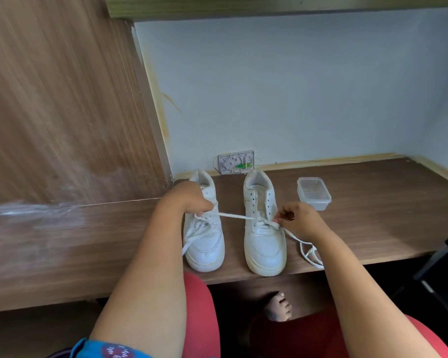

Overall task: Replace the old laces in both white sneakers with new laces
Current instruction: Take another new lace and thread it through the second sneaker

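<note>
Lacing Under Way on Right-Hand Sneaker, Both Hands Holding One Lace

Standing side by side on the brown wooden bench (373, 215), toes toward the person, are two white sneakers. The left sneaker (204, 236) carries a loose lace; one end trails off its left side toward the bench edge. The right sneaker (263, 239) shows open eyelets along its upper rows, with a lace (233, 216) passing through the lowest ones only.

Left hand (192, 200): positioned over the left sneaker, fingers curled, pinching one end of that lace, which runs taut across the gap to the right sneaker.

Right hand (299, 220): positioned at the outer side of the right sneaker, fingers curled, pinching the other run of the same lace close to the eyelets. Beyond this hand, the lace tail (309, 251) drops onto the bench in loose loops near the front edge.

Other items: a clear plastic container (313, 193), lidless, sits to the right of the right sneaker, apart from it. A small white wall box (236, 162) with a green part sits against the pale wall behind the sneakers. A wooden panel (62, 99) rises on the left. Red trousers and a bare foot show below the bench.
</note>
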Demonstrator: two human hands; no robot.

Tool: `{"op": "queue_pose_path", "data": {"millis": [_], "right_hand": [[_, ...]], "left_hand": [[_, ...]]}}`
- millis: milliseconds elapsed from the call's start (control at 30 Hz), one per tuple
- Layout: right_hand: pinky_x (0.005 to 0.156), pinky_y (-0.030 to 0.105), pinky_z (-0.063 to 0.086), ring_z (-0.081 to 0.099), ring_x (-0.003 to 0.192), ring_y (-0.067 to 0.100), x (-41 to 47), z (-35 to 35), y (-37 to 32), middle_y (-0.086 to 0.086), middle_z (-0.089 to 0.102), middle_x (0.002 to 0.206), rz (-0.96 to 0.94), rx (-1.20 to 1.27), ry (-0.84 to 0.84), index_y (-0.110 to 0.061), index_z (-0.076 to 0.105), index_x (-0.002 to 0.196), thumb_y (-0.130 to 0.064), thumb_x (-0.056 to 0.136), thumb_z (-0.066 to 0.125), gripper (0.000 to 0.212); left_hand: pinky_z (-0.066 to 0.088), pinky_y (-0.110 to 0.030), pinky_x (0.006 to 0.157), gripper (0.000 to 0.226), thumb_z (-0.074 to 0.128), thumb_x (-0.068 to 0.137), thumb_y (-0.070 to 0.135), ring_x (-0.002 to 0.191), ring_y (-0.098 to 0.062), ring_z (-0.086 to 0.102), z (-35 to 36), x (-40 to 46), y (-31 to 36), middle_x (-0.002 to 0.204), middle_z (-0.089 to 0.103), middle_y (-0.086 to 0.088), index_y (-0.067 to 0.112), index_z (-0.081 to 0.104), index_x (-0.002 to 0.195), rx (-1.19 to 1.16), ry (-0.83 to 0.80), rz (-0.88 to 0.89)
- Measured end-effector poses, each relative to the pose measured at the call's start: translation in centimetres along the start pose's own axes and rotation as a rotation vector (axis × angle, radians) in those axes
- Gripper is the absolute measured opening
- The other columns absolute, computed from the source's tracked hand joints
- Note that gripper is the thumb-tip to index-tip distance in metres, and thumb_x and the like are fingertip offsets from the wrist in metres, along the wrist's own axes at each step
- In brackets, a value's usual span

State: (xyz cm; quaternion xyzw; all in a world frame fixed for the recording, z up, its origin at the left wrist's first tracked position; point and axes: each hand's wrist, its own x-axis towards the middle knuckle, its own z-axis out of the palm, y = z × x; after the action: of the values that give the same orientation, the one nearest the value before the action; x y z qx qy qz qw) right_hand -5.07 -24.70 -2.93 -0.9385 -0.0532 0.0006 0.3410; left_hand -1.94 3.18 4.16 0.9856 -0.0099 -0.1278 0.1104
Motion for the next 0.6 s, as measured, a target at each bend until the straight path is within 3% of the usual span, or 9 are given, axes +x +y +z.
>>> {"op": "queue_pose_path", "data": {"millis": [33,100,167,200,300,367,433,533,600], "right_hand": [[0.062,0.014,0.039,0.057,0.075,0.010,0.0,0.0,-0.1,-0.003,0.066,0.080,-0.007,-0.004,0.002,-0.015,0.068,0.079,-0.016,0.085,0.070,0.006],[0.061,0.013,0.038,0.056,0.074,0.008,0.0,0.0,-0.1,-0.005,0.065,0.078,-0.011,0.003,0.001,-0.018,0.066,0.077,-0.015,0.085,0.070,0.009],[0.062,0.013,0.039,0.058,0.074,0.008,0.0,0.1,-0.1,-0.005,0.066,0.079,-0.001,0.026,-0.006,-0.019,0.066,0.075,-0.014,0.084,0.070,0.011],[0.063,0.014,0.040,0.059,0.075,0.009,0.0,0.0,-0.1,-0.005,0.067,0.079,0.002,0.031,-0.008,-0.019,0.066,0.075,-0.013,0.084,0.070,0.011],[0.065,0.016,0.043,0.060,0.077,0.011,0.0,0.0,0.0,-0.004,0.067,0.079,0.000,0.029,-0.009,-0.018,0.067,0.075,-0.013,0.083,0.070,0.010],[0.067,0.018,0.045,0.060,0.078,0.013,-0.1,0.0,0.0,-0.003,0.068,0.080,-0.003,0.028,-0.011,-0.018,0.067,0.076,-0.013,0.084,0.069,0.009],[0.067,0.019,0.045,0.060,0.078,0.013,-0.1,0.0,0.0,-0.002,0.067,0.080,-0.001,0.035,-0.013,-0.016,0.067,0.077,-0.014,0.083,0.070,0.008],[0.066,0.019,0.043,0.059,0.077,0.011,0.0,-0.1,0.1,-0.003,0.067,0.081,0.003,0.044,-0.031,-0.019,0.065,0.075,-0.017,0.083,0.072,0.011],[0.066,0.018,0.041,0.058,0.077,0.010,0.1,0.0,0.1,-0.006,0.066,0.081,0.005,0.041,-0.046,-0.024,0.063,0.072,-0.019,0.082,0.074,0.016]], "left_hand": [[0.034,-0.027,0.056,0.031,0.059,0.079,0.035,0.068,-0.018,0.053,0.0,0.1,0.5,0.071,0.055,-0.002,0.016,0.057,0.054,0.072,0.027,0.011],[0.044,-0.031,0.075,0.032,0.056,0.084,0.047,0.100,-0.024,0.057,0.4,0.3,2.2,0.093,0.061,-0.004,0.019,0.068,0.074,0.151,0.041,0.087],[0.040,-0.044,0.099,0.046,0.049,0.088,0.063,0.126,-0.030,0.041,1.7,0.4,4.2,0.120,0.056,-0.006,0.024,0.070,0.103,0.141,-0.032,0.189],[0.037,-0.048,0.104,0.051,0.045,0.089,0.066,0.130,-0.032,0.036,2.6,0.4,5.3,0.124,0.054,-0.007,0.023,0.068,0.105,0.127,-0.092,0.228],[0.034,-0.041,0.103,0.043,0.045,0.095,0.057,0.124,-0.032,0.042,5.1,0.9,6.7,0.108,0.060,-0.007,0.018,0.059,0.088,0.027,-0.207,0.305],[0.039,-0.031,0.085,0.029,0.054,0.096,0.043,0.103,-0.025,0.053,5.4,1.2,6.2,0.092,0.059,-0.002,0.016,0.060,0.085,-0.142,-0.221,0.348],[0.039,-0.028,0.072,0.021,0.062,0.093,0.031,0.084,-0.017,0.053,4.7,1.0,5.4,0.081,0.057,0.002,0.016,0.061,0.079,-0.350,-0.241,0.374],[0.039,-0.031,0.076,0.014,0.064,0.084,0.020,0.079,-0.015,0.051,3.4,0.5,3.4,0.078,0.058,-0.003,0.008,0.068,0.078,-0.672,-0.124,0.321],[0.036,-0.032,0.072,0.013,0.064,0.076,0.021,0.074,-0.015,0.045,2.9,0.4,2.2,0.074,0.052,-0.006,0.010,0.067,0.069,-0.726,-0.049,0.240]]}}
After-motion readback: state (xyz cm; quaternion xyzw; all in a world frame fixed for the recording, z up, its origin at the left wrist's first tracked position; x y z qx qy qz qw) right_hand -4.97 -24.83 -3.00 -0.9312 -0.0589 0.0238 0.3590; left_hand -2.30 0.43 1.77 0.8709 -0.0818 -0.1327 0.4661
